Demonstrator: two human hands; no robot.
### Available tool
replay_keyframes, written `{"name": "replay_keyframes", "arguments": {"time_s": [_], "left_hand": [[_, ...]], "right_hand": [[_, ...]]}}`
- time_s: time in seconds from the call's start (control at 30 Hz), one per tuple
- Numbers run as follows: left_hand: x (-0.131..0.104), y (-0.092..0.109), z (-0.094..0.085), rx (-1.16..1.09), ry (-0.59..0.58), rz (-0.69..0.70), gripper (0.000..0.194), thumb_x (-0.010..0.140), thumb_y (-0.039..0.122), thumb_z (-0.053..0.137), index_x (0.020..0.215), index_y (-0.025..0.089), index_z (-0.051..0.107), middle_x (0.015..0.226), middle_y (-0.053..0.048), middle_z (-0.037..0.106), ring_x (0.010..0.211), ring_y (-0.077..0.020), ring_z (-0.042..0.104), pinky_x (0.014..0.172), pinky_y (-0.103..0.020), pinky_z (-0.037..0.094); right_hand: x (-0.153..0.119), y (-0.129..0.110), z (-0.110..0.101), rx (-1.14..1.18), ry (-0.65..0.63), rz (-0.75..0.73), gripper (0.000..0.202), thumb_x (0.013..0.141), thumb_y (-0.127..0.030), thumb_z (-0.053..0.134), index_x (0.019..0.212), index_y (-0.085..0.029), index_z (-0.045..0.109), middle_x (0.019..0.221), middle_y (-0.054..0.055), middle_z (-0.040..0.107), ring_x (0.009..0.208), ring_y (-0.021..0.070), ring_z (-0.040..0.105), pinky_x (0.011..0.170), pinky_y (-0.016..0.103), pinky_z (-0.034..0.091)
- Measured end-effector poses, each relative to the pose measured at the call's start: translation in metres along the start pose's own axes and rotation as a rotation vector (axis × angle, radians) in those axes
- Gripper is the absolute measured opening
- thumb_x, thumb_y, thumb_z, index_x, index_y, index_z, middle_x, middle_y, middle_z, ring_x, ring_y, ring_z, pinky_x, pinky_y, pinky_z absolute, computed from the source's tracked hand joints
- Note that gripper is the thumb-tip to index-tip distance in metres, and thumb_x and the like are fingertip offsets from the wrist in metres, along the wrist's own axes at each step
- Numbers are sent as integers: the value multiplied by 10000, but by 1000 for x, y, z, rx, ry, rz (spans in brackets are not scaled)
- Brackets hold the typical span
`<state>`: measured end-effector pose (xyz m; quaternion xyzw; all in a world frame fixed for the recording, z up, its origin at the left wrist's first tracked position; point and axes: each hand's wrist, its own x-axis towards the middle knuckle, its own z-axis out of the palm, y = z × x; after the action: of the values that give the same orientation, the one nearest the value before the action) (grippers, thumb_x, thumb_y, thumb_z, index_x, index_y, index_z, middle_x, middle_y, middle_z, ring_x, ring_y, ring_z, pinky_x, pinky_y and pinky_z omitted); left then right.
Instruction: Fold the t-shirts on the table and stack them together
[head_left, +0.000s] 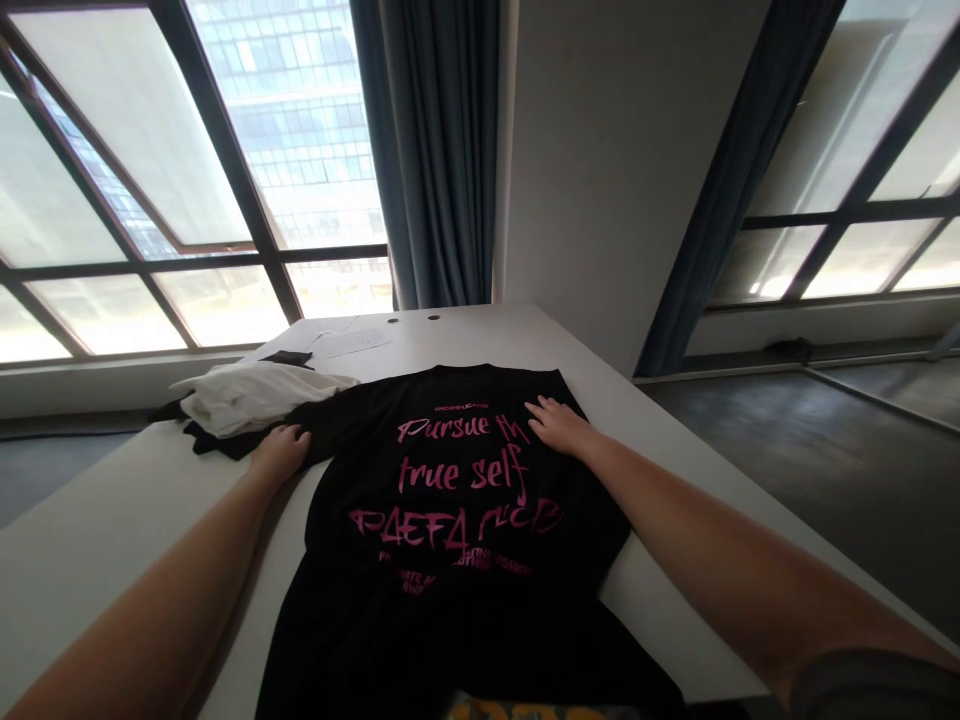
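A black T-shirt (450, 450) with pink lettering is spread across the white table in front of me, its neckline toward the far end. My left hand (281, 452) is at the lower edge of the left sleeve, fingers bent over the cloth and closed on it. On the upper right of the shirt, by the shoulder, my right hand (561, 428) lies with its fingers stretched out, covering the end of the top line of print. The shirt's lower part is rumpled, and a patch of yellow print shows at the bottom edge of the view.
White cloth (251, 395) lies bunched beyond my left hand, with black fabric around it. Farther back, a pale sheet (351, 342) rests on the white table (480, 335). Blue-grey curtains (442, 150), a wall and windows stand behind. The table's right edge runs beside my right arm.
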<state>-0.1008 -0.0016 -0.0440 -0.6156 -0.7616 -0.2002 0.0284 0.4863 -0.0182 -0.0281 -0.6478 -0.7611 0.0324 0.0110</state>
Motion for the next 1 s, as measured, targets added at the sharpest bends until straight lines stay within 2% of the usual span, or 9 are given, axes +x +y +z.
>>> {"name": "replay_keyframes", "arguments": {"time_s": [0.17,0.33,0.57,0.63,0.73,0.83,0.9,1.0], "left_hand": [[3,-2,-11,-113,86,27,549,921,372,452,1302,72,707,1345,-205,707,1359,-337,611,1198,-416,453],[2,-4,-30,-195,208,68,566,910,392,517,1387,119,649,1434,-169,643,1393,-343,576,1241,-450,423],[10,0,-40,-217,349,160,617,877,307,556,1470,134,577,1582,-182,490,1466,-354,499,1274,-482,387],[17,1,-42,-172,297,164,651,862,280,555,1493,120,552,1613,-190,456,1496,-354,467,1287,-473,362],[29,2,-44,-98,158,96,694,807,225,578,1491,113,551,1640,-194,437,1496,-347,471,1284,-450,353],[42,1,-40,-70,61,4,656,733,192,616,1385,126,630,1501,-201,596,1410,-373,560,1210,-472,441],[49,1,-37,-64,33,-64,574,746,230,636,1309,123,663,1351,-216,691,1336,-416,611,1129,-519,502],[55,0,-32,-54,15,-170,542,848,385,627,1314,109,641,1234,-252,728,1227,-471,665,1020,-582,543]], "right_hand": [[5,2,6,10,21,-9,657,1088,-429,336,1688,-163,371,1754,179,282,1610,367,291,1298,505,236],[8,5,9,11,43,-20,662,1079,-449,342,1676,-167,400,1748,168,303,1601,364,314,1297,499,240],[8,6,9,3,50,-24,665,1077,-456,346,1674,-168,406,1739,169,324,1592,365,336,1294,497,257],[8,6,9,0,52,-27,666,1079,-458,353,1674,-165,405,1737,174,327,1592,364,337,1295,493,257],[8,7,10,9,69,-26,655,1078,-447,371,1666,-165,421,1735,175,331,1590,365,340,1295,488,259],[9,7,11,22,83,-24,647,1074,-442,377,1658,-171,440,1734,168,337,1586,367,348,1294,490,264],[9,8,12,22,85,-32,648,1069,-441,386,1656,-172,445,1730,165,344,1582,368,356,1295,493,265],[11,10,14,18,92,-42,648,1064,-434,398,1651,-165,453,1725,164,356,1579,367,362,1299,490,264]]}}
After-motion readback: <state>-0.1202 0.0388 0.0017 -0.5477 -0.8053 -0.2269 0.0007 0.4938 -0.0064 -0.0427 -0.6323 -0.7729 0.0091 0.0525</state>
